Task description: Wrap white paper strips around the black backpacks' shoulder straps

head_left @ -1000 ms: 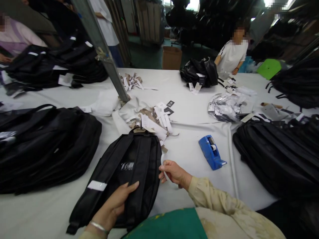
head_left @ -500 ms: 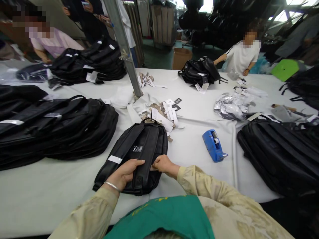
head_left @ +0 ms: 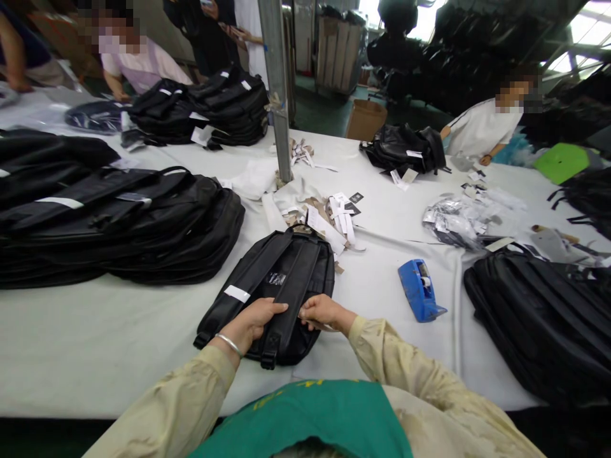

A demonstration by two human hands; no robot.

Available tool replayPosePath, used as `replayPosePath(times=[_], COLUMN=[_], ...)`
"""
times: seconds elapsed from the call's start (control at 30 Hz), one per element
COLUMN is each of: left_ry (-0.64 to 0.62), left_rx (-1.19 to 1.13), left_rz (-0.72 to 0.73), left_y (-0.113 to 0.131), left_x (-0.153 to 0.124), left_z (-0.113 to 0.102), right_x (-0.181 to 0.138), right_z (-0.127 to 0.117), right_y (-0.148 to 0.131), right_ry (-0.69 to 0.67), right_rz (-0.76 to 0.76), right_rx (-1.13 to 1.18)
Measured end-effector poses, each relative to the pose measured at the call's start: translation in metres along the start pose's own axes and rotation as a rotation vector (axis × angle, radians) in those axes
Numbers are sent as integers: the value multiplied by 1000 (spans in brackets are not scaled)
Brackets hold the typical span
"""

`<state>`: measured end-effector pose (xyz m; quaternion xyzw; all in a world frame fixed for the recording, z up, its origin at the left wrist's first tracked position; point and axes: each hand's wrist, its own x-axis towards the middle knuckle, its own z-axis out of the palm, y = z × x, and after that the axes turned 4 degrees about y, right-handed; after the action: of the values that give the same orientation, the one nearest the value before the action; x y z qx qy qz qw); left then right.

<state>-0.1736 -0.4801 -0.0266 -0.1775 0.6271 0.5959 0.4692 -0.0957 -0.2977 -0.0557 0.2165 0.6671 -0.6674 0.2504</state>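
A black backpack (head_left: pixel 260 264) lies on the table in front of me, its shoulder straps facing up. A white band (head_left: pixel 237 293) is wrapped around its left strap. My left hand (head_left: pixel 251 323), with a silver bangle at the wrist, grips the right shoulder strap (head_left: pixel 298 273) near its lower end, the thumb on top. At the other edge of that strap, my right hand (head_left: pixel 322 312) is closed in a pinch. A pale, narrow strip (head_left: pixel 325 327) shows under its fingers, mostly hidden by the hand.
A blue tape dispenser (head_left: pixel 420 289) stands to the right. Stacked black backpacks lie left (head_left: pixel 157 229) and right (head_left: pixel 529 318). Paper tags and scraps (head_left: pixel 329 219) lie beyond my backpack, near a metal post (head_left: pixel 277 95). Co-workers stand across the table (head_left: pixel 382 226).
The whole view has shifted, so most things sit further right. More of the pale strip now shows below my right hand. My left hand keeps its hold on the strap.
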Motion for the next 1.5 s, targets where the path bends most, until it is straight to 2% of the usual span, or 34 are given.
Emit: replayPosePath(times=[0.07,0.13,0.27,0.37,0.43,0.53,0.63,0.7,0.77,0.87,0.93,1.0,1.13,1.2,1.27,1.37,1.43,1.5], left_ry=[10,9,-33,-83,-58,19,51,73,104,144,132,92,7,-24,-30,1,38,77], left_rx=[12,6,-60,-113,-88,4,47,64,93,140,101,3,-128,-159,-164,-108,-36,60], left_rz=[-13,-20,-40,-34,-2,26,53,78,114,166,156,100,-2,-16,-13,0,31,89], left_y=[2,3,1,-2,-4,-5,-8,-12,-16,-20,-20,-18,-12,-12,-13,-16,-17,-17], left_x=[-1,-2,-8,-10,-7,0,6,8,8,5,2,-1,-2,0,3,6,6,5], left_z=[-1,-2,-1,0,-2,-7,-13,-13,-10,-1,3,4,-4,-8,-10,-7,-3,1], right_x=[-9,-13,-1,13,20,21,17,16,22,40,50,53,35,18,3,-6,1,16], right_z=[-12,-16,-3,6,5,-12,-35,-44,-42,-22,-11,-12,-47,-62,-65,-53,-42,-33], right_y=[0,1,3,0,-4,-17,-37,-55,-71,-87,-89,-84,-61,-47,-37,-35,-44,-56], right_ry=[-35,3,81,54,18,-67,-201,-231,-204,-126,-95,-86,-182,-273,-302,-307,-302,-284], right_rz=[67,96,82,67,44,36,149,175,167,159,63,-137,-674,-839,-897,-851,-799,-791], right_rx=[-145,-200,-106,-53,-61,-146,-264,-245,-152,-32,-10,-88,-628,-834,-856,-663,-539,-510])
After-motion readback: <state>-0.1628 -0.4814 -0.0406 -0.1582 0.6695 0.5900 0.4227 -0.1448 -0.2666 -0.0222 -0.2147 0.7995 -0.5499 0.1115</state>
